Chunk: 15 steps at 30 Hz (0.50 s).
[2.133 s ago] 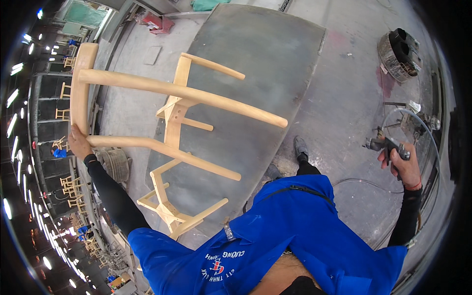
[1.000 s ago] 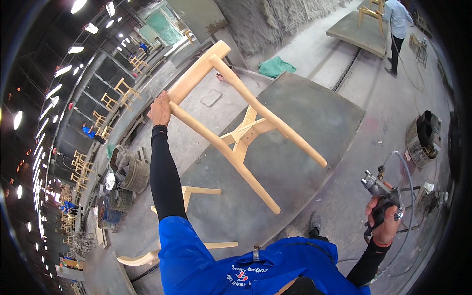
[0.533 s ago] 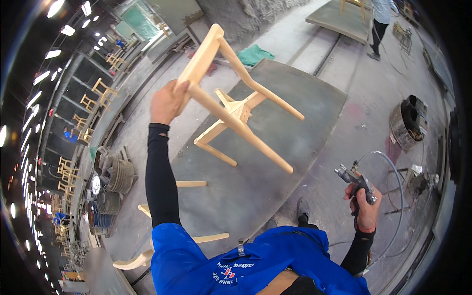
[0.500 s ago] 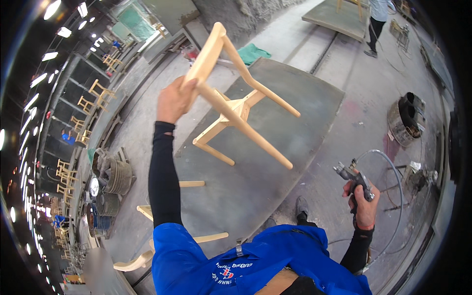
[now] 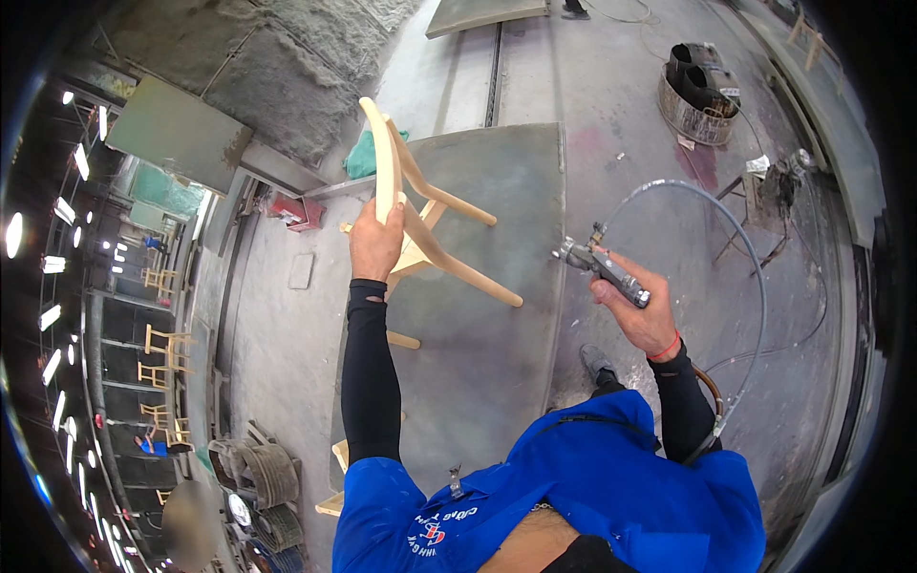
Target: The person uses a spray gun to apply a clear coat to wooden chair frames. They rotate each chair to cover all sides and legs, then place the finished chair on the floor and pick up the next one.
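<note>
Two hands grip: left hand [image 5: 374,245] a chair frame [image 5: 457,267] over the left edge of the platform [image 5: 516,172], right hand [image 5: 646,307] a spray gun [image 5: 607,271]. Beyond the right edge, a tub [image 5: 688,122] contains black pieces [image 5: 699,82].

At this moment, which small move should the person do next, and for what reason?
Perhaps bring the spray gun slightly closer to the chair frame. The right hand holds the gun with its nozzle facing the frame, but a gap separates them, while the left hand grips the frame's top rail.
</note>
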Tool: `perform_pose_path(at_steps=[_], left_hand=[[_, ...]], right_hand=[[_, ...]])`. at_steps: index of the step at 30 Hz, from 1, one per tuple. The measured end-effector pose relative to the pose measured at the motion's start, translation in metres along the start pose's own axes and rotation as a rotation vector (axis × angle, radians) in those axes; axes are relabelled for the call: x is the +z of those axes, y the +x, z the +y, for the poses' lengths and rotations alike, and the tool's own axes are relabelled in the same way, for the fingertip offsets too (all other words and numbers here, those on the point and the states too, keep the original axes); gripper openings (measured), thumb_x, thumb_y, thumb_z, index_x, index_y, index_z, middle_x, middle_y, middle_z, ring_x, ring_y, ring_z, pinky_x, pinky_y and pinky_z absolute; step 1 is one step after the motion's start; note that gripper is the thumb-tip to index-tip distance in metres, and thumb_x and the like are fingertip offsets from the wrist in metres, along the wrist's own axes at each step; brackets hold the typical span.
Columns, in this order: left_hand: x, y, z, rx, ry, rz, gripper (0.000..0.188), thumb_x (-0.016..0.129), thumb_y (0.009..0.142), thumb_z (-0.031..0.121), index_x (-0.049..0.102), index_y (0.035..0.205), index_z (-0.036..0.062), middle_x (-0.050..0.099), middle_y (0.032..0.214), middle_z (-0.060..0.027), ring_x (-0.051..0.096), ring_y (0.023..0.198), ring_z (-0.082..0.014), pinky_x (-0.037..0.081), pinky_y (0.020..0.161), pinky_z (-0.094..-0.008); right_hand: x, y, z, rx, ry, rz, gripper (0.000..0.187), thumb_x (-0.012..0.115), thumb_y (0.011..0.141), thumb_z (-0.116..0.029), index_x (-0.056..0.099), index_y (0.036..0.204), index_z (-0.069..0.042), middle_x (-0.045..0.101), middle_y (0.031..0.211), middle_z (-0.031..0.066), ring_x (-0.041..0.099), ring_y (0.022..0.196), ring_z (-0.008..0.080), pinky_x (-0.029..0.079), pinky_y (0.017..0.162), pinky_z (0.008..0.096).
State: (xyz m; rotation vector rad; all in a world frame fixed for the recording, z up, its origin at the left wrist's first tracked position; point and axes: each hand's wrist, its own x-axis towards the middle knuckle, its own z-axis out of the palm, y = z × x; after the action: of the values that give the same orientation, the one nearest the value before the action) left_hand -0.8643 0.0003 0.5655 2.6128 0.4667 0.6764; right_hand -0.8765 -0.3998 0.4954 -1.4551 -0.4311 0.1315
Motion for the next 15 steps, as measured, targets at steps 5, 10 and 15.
perform_pose_path(at_steps=[5,10,15], left_hand=[[-0.004,0.000,-0.005,-0.100,-0.357,-0.176,0.043,0.069,0.094,0.017,0.062,0.131,-0.0044,0.073,0.100,-0.0096,0.069,0.086,-0.0143,0.057,0.070,-0.0329],[-0.014,-0.011,0.002,-0.119,-0.471,-0.240,0.045,0.066,0.092,0.009,0.059,0.136,-0.0012,0.067,0.093,-0.0043,0.064,0.074,-0.0093,0.054,0.062,-0.0260],[-0.030,-0.019,-0.015,-0.134,-0.535,-0.334,0.054,0.064,0.091,0.004,0.055,0.144,0.0022,0.065,0.093,-0.0029,0.061,0.071,-0.0086,0.053,0.062,-0.0267]], right_hand=[[-0.009,-0.001,-0.015,-0.140,0.046,0.017,0.046,0.077,0.092,-0.007,0.065,0.135,0.002,0.077,0.102,0.0115,0.069,0.090,0.0107,0.055,0.083,0.0275],[-0.028,-0.016,-0.007,-0.052,-0.077,-0.018,0.045,0.078,0.091,-0.006,0.066,0.134,0.002,0.077,0.103,0.0121,0.070,0.091,0.0114,0.055,0.082,0.0274],[-0.049,-0.025,0.014,0.159,-0.017,0.028,0.043,0.077,0.094,-0.011,0.066,0.133,0.003,0.075,0.099,0.0092,0.068,0.088,0.0121,0.056,0.080,0.0284]])
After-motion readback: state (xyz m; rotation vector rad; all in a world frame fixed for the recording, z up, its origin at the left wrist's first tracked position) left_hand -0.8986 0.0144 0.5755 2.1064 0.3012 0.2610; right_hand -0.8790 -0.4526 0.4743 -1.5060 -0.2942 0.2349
